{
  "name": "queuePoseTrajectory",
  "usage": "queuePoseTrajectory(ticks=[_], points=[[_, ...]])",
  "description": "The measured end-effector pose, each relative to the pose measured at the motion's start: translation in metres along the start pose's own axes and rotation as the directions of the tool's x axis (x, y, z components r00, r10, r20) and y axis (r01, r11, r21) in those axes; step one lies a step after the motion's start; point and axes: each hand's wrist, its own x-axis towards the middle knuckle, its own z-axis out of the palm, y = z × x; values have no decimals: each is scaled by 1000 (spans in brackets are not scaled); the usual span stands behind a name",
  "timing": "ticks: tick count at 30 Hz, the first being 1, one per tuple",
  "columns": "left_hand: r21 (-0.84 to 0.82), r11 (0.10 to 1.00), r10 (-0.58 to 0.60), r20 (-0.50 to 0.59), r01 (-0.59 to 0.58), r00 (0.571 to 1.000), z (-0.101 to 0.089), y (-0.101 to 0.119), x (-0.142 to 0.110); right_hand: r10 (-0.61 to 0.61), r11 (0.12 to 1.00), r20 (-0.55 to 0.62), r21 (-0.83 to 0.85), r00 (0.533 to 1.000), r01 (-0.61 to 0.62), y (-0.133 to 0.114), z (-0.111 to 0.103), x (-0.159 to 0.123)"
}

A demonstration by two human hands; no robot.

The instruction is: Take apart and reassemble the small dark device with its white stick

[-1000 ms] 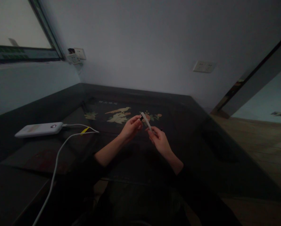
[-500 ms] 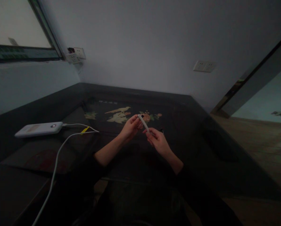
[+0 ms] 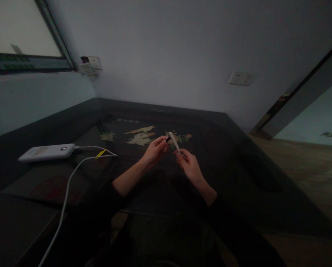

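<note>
My left hand [image 3: 155,150] is closed, its fingertips pinching a small dark piece [image 3: 168,138] with a pale edge. Its kind is too small to make out. In my right hand [image 3: 188,163], also closed, is a slim white stick-like object [image 3: 174,141] with a rounded upper end, tilted up to the left. That end is right beside the dark piece; whether they touch I cannot tell. The lower part of the white stick is hidden by my right fingers. Both hands are above the dark tabletop [image 3: 160,185].
A white power bank [image 3: 47,152] lies at the left, with a white cable [image 3: 67,193] bearing a yellow tag [image 3: 100,154]. Bird and flower pictures [image 3: 139,136] decorate the tabletop. Sockets [image 3: 241,78] are on the wall behind, and a window is at upper left.
The white stick has shifted slightly right with my right hand and stands steeper. More of the dark piece shows at my left fingertips.
</note>
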Motion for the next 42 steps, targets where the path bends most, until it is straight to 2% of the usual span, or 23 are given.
queuePoseTrajectory(ticks=[2,10,23,26,33,36,42], points=[[-12,1000,2,-11,-2,1000,0,0,1,10,1000,-10,12,1000,-9,-4,2,-1],[-45,999,5,-11,-5,1000,3,0,2,15,996,102,89,995,-24,-11,5,-5],[23,1000,10,-3,-10,1000,1,-1,0,0,999,-69,-48,998,-3,-1,-2,1],[20,1000,18,-2,-18,1000,1,-1,1,8,999,-58,-44,998,-11,-2,-2,0],[-11,1000,-8,-27,7,1000,7,4,0,32,995,56,90,998,-37,-11,4,-5],[-28,1000,-14,-52,13,999,8,4,-1,12,995,103,95,995,-22,-14,4,-6],[-29,1000,-4,-10,3,1000,9,4,-1,-10,1000,27,18,1000,9,-10,2,-3]])
